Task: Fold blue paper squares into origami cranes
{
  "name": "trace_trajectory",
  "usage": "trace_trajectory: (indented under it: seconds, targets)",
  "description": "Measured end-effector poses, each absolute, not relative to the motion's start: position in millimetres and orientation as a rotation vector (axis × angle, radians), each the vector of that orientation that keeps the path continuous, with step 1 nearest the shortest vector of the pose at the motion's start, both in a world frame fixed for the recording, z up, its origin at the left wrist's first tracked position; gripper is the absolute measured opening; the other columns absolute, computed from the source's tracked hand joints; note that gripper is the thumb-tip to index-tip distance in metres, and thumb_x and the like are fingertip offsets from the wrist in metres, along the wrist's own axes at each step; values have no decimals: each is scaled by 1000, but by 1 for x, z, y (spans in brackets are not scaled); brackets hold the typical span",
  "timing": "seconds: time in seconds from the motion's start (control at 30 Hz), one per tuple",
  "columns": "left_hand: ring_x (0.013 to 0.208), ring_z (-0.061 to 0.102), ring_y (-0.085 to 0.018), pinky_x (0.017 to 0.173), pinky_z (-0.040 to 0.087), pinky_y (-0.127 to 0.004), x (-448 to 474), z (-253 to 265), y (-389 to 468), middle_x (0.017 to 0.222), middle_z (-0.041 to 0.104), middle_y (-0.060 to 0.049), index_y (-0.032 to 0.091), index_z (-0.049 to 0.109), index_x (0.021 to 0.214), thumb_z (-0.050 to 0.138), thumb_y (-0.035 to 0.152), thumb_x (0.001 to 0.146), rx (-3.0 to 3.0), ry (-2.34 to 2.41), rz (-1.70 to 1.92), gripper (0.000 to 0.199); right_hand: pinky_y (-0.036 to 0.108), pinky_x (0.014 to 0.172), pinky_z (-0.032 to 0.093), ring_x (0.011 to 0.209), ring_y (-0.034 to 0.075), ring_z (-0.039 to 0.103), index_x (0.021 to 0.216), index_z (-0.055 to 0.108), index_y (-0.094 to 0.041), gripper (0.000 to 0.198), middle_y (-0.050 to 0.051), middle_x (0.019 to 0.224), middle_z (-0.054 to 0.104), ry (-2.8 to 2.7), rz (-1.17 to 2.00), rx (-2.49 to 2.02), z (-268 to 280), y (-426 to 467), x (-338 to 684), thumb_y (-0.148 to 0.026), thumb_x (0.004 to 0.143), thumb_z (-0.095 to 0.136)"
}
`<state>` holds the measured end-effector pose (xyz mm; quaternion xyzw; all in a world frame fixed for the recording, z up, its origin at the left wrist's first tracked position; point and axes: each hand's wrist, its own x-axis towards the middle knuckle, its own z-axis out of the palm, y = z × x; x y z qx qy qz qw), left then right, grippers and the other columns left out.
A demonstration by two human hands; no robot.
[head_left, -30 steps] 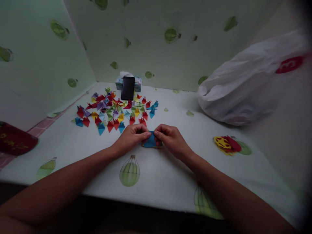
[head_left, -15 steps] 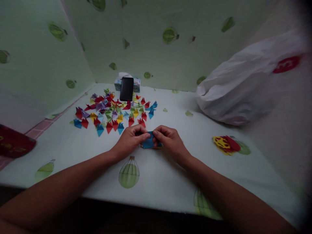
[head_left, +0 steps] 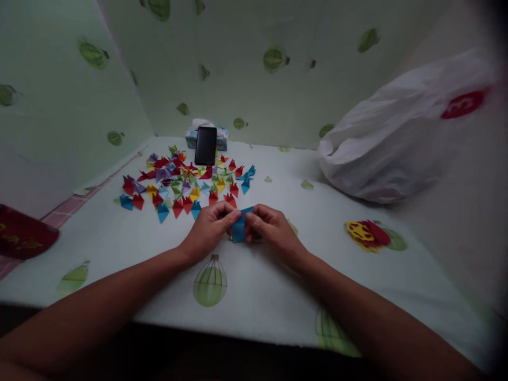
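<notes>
The blue paper [head_left: 238, 231] sits between my two hands, above the near part of the table [head_left: 262, 296]. My left hand [head_left: 209, 228] pinches its left side, thumb on top; my right hand [head_left: 274, 228] grips its right side, fingers curled. My fingers cover both side edges, so I can't make out its folds. A thin yellowish edge shows beneath it, too little to identify. Beyond my hands lie many folded papers [head_left: 187, 204], overlapping, then the phone [head_left: 206, 147], partly hiding the tissue box [head_left: 223, 138]. At far left, a red object [head_left: 27, 233] is cut off.
</notes>
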<state>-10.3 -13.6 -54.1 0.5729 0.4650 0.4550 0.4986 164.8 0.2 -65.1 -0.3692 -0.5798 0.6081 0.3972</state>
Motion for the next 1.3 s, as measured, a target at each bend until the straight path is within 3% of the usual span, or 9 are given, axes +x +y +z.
trace_trajectory:
  seconds: [0.2, 0.6, 1.0, 1.3]
  targets:
    - [60, 54, -11, 59, 44, -24, -11, -56, -13, 67, 61, 1, 15, 60, 77, 68, 39, 83, 1415, 1073, 1008, 26, 26, 58, 48, 56, 11, 59, 70, 57, -19, 24, -1, 67, 64, -1473, 1494, -961, -66, 1, 165, -37, 83, 68]
    - [61, 57, -10, 63, 46, -24, -10, -60, -13, 65, 63, 1, 15, 61, 75, 73, 38, 81, 1248, 1013, 1050, 27, 25, 54, 46, 54, 10, 58, 73, 60, -18, 26, -2, 65, 62, -1522, 1476, -954, -64, 3, 168, -40, 84, 69]
    - [59, 59, -10, 61, 46, -23, -4, -60, -12, 67, 65, 0, 15, 60, 76, 74, 34, 83, 1012, 788, 1044, 25, 23, 59, 53, 58, 10, 64, 78, 60, -18, 32, -2, 67, 68, -1111, 1867, -694, -64, 0, 162, -43, 78, 80]
    - [57, 57, -9, 59, 46, -23, -6, -60, -12, 66, 64, 0, 15, 57, 74, 77, 36, 80, 979, 800, 1050, 30, 24, 58, 54, 55, 9, 60, 81, 61, -18, 32, -4, 65, 66, -1014, 1954, -681, -62, -1, 162, -42, 75, 81]
